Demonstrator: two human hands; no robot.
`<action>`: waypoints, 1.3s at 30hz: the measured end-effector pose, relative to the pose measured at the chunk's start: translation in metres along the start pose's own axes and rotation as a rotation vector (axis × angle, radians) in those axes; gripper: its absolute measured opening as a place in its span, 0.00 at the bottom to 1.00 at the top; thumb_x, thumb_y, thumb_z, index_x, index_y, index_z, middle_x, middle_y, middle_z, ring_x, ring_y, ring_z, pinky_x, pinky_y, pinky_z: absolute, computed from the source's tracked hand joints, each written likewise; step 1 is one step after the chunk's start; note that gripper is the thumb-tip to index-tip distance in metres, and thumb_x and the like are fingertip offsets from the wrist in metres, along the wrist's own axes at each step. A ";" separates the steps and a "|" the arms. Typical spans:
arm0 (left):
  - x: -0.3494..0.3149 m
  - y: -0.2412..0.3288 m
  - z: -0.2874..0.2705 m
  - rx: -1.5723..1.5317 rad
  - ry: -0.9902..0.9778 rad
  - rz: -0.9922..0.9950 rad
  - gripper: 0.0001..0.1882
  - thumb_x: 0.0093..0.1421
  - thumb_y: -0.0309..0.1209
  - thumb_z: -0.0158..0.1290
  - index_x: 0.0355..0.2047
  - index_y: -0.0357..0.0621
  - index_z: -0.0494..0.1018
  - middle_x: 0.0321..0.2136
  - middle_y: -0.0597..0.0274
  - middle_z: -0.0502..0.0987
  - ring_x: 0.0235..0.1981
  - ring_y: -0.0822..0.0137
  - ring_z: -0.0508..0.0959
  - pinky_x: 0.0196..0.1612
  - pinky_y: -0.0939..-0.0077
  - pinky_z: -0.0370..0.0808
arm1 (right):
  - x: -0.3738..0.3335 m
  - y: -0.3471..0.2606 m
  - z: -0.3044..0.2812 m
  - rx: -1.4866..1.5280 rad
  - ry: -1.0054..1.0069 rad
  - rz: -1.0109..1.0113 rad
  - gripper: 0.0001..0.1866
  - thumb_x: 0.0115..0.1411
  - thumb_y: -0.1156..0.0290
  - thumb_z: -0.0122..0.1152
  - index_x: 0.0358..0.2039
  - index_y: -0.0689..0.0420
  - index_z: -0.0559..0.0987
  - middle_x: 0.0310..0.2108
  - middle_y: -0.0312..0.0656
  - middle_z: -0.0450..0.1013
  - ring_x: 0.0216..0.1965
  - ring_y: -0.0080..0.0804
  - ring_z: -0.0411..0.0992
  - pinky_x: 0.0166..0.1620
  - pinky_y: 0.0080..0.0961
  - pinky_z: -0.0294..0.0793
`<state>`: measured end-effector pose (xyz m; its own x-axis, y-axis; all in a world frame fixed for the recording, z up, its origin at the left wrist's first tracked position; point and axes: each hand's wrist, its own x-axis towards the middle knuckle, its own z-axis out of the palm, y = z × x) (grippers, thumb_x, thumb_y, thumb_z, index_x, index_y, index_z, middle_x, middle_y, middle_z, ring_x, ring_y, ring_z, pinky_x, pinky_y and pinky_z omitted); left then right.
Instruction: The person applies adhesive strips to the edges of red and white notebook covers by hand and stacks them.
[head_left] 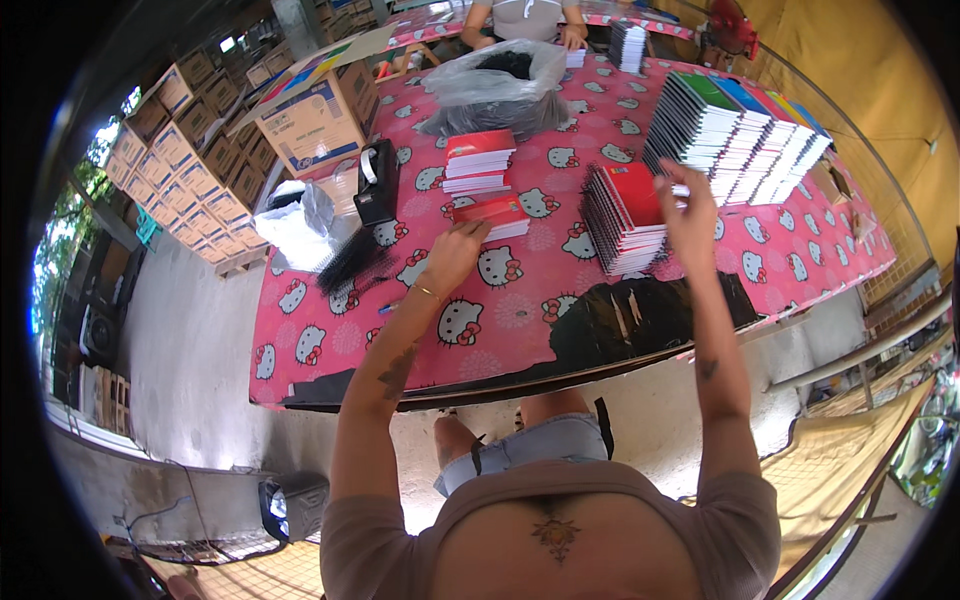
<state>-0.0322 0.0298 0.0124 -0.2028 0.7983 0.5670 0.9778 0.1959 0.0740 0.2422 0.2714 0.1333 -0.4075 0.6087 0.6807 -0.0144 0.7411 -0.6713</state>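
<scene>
My left hand [455, 256] is at the near left corner of a low pile of red-covered notebooks [502, 212] without visible coils, its fingers closed on the edge. Just behind that lies a taller pile of similar red-covered notebooks [478, 160], white page edges showing. To the right stands a stack of red spiral notebooks [632, 192], their black coils along the left side. Over the right edge of this stack hovers my right hand [690, 215], fingers apart and nothing visible in them. Whether it touches the top cover I cannot tell.
Tall spiral-notebook stacks [735, 130] stand back right on the pink patterned table [520, 330]. A plastic bag of black coils [500, 90], a black device [376, 182], loose black coils [355, 265] and a cardboard box [315, 120] lie around. Another person's hand [572, 38] shows across the table.
</scene>
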 end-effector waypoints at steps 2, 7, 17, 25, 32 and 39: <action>0.004 0.023 -0.025 -0.064 0.059 -0.031 0.18 0.52 0.21 0.55 0.45 0.38 0.75 0.43 0.50 0.79 0.44 0.49 0.79 0.48 0.55 0.78 | -0.054 -0.036 0.017 0.088 -0.192 -0.135 0.23 0.56 0.71 0.69 0.53 0.57 0.77 0.41 0.47 0.76 0.45 0.39 0.76 0.48 0.34 0.76; -0.028 0.101 -0.021 -0.350 0.151 0.008 0.14 0.56 0.22 0.54 0.45 0.41 0.76 0.41 0.48 0.78 0.43 0.47 0.78 0.47 0.56 0.76 | -0.151 0.026 0.091 0.385 -0.359 0.182 0.26 0.55 0.74 0.71 0.54 0.61 0.73 0.44 0.43 0.76 0.44 0.28 0.76 0.48 0.30 0.76; -0.134 -0.082 -0.065 0.320 0.020 -0.538 0.12 0.55 0.24 0.54 0.39 0.40 0.79 0.39 0.50 0.77 0.42 0.48 0.76 0.46 0.58 0.76 | -0.160 0.030 0.104 0.627 -0.588 0.407 0.12 0.57 0.74 0.70 0.40 0.63 0.80 0.34 0.36 0.78 0.35 0.19 0.74 0.39 0.19 0.75; -0.131 -0.083 -0.064 0.331 -0.027 -0.411 0.10 0.62 0.27 0.52 0.43 0.41 0.75 0.37 0.52 0.77 0.41 0.51 0.76 0.43 0.61 0.76 | -0.158 0.026 0.102 0.703 -0.676 0.544 0.09 0.60 0.73 0.67 0.40 0.61 0.81 0.32 0.31 0.76 0.30 0.15 0.70 0.35 0.17 0.72; -0.094 -0.033 -0.081 0.338 0.298 -0.311 0.08 0.63 0.26 0.52 0.42 0.44 0.77 0.33 0.53 0.76 0.35 0.52 0.76 0.36 0.58 0.73 | -0.162 0.028 0.105 0.676 -0.636 0.531 0.09 0.61 0.73 0.67 0.41 0.60 0.81 0.29 0.29 0.75 0.29 0.14 0.70 0.33 0.17 0.70; -0.088 0.095 -0.062 -0.493 0.186 -0.432 0.09 0.63 0.27 0.55 0.42 0.38 0.78 0.29 0.53 0.76 0.25 0.57 0.76 0.28 0.68 0.72 | -0.166 0.028 0.104 0.650 -0.646 0.529 0.09 0.61 0.71 0.67 0.40 0.61 0.82 0.26 0.28 0.74 0.28 0.13 0.68 0.32 0.16 0.68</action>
<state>0.0819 -0.0571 0.0209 -0.6111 0.5867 0.5313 0.7296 0.1574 0.6655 0.2139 0.1616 -0.0286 -0.9105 0.4016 0.0983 -0.1008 0.0149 -0.9948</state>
